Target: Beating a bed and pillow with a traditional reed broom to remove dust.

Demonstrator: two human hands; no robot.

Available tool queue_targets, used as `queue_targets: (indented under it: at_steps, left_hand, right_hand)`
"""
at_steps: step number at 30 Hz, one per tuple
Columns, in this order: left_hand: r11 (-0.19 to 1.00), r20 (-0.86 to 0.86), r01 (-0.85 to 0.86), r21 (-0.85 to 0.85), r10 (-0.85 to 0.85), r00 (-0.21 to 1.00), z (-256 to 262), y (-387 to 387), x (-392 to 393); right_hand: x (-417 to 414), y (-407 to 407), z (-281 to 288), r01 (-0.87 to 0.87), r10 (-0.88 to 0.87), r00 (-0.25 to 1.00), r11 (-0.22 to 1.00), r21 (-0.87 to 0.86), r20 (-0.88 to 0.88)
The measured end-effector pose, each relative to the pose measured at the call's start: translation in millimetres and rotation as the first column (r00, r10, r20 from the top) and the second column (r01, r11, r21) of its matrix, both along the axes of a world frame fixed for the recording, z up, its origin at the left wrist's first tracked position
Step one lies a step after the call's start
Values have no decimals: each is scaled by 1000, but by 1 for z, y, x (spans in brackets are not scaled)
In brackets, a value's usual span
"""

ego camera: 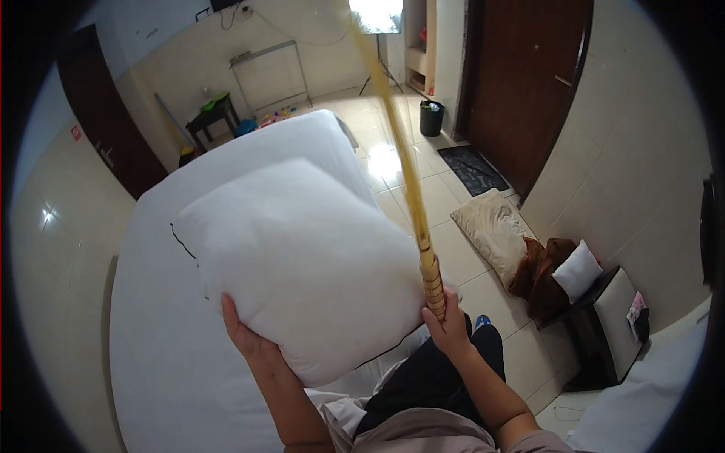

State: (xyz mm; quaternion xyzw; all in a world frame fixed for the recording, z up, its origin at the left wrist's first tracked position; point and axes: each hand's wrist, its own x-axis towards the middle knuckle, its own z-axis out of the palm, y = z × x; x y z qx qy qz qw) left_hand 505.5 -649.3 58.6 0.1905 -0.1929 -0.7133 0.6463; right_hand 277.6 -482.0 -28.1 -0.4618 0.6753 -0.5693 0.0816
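A large white pillow (300,266) with dark piping along parts of its edge is tilted up in front of me, above the bed. My left hand (249,334) grips its lower left side, thumb on the near face and the other fingers hidden behind. In my right hand (447,328) is the bound handle of a yellow stick brush (416,198), probably a bed broom. Its long bristles point up and away, blurred at the far end. The right hand is right beside the pillow's right edge; whether it also touches the pillow is hard to tell.
Under the pillow is the white-sheeted bed (170,362). On the tiled floor at right lie a cream pillow (490,226), a brown cloth (544,272) and a dark mat (473,170). A small white pillow (578,272) rests by a black-sided chair (609,328). A black bin (431,119) stands near the door (527,85).
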Motion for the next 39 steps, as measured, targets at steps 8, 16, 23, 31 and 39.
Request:
queue_targets:
  at_steps: [8,16,23,31,39]
  left_hand:
    - [930,465,245,274,-351,813,-160,5,-4]
    - [954,765,61,294,-273,584,-217,-34,17]
    - [776,776,193,601,-624,92,-166,-24,25]
    - [848,789,232,476,-529,312,-180,-28,29]
    - [901,699,25,433,-354,622,-203,-15,8]
  right_hand:
    - [-59,21,-40,149,-133,989,822,549,-68]
    - [-51,-3,-84,3,61,994,807,590,-89]
    - [-62,14,-14,200,-200,980,956,215,-22]
    - [-58,-6,-66,53,59,991,645,763,-119]
    - [-48,-3,-72,-9,31,969,996,90,-244]
